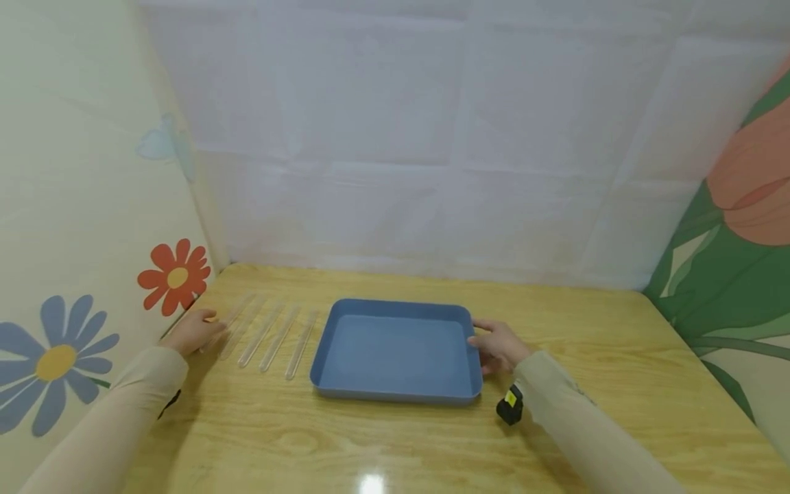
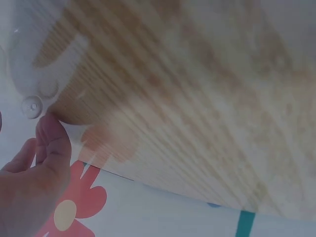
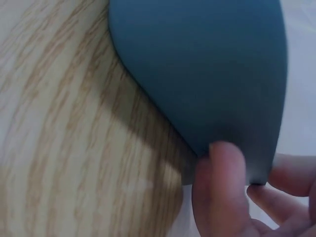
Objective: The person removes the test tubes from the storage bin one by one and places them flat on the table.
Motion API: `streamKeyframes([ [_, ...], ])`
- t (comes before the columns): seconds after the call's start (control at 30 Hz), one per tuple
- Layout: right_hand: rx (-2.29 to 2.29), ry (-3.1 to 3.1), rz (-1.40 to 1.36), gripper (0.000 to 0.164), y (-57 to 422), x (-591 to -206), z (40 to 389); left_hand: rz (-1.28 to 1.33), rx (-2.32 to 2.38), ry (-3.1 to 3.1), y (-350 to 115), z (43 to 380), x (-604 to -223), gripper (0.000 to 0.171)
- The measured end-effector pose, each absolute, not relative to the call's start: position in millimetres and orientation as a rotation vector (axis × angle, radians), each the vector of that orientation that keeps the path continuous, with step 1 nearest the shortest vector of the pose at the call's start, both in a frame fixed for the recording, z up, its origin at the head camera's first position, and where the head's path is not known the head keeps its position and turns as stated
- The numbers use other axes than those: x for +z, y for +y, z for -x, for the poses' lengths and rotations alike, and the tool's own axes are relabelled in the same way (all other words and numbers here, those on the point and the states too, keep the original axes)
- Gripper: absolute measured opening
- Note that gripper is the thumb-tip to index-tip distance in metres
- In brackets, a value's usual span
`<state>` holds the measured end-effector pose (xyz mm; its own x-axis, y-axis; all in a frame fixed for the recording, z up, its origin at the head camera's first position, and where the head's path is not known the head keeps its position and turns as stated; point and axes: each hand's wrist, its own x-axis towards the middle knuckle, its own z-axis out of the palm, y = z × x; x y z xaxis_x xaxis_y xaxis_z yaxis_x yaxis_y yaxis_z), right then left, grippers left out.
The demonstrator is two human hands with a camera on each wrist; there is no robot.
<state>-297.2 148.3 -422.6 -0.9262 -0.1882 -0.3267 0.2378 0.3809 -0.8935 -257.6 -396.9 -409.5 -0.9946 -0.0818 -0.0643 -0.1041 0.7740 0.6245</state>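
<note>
A shallow blue rectangular tray point(image 1: 395, 353) lies on the wooden table, and my right hand point(image 1: 500, 345) grips its right wall. In the right wrist view, fingers point(image 3: 227, 182) lie on both sides of the tray wall point(image 3: 202, 74). Left of the tray, several slim clear tubes point(image 1: 279, 339) lie slanted in a row. My left hand point(image 1: 196, 331) is at the leftmost of them, palm down. Its fingertips are right by a round clear tube end point(image 2: 32, 107) in the left wrist view, with thumb and fingers apart.
A white sheet point(image 1: 395, 137) hangs along the table's back edge. Flower-printed panels stand on the left point(image 1: 74, 206) and right point(image 1: 728, 295). The wooden table point(image 1: 395, 446) extends in front of the tray. A small black device point(image 1: 509, 405) sits at my right wrist.
</note>
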Motion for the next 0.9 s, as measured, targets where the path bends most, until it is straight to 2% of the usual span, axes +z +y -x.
streamKeyframes([
  [0.5, -1.616, 2.212, -0.106, 0.061, 142.2, -422.1, 300.0, 0.147, 0.869, 2.994, -389.5, 241.1, -390.3, 0.063],
  [0.9, -1.643, 2.197, -0.145, 0.063, 138.1, -419.0, 306.2, 0.09, 0.966, 3.008, -364.3, 229.4, -380.9, 0.069],
])
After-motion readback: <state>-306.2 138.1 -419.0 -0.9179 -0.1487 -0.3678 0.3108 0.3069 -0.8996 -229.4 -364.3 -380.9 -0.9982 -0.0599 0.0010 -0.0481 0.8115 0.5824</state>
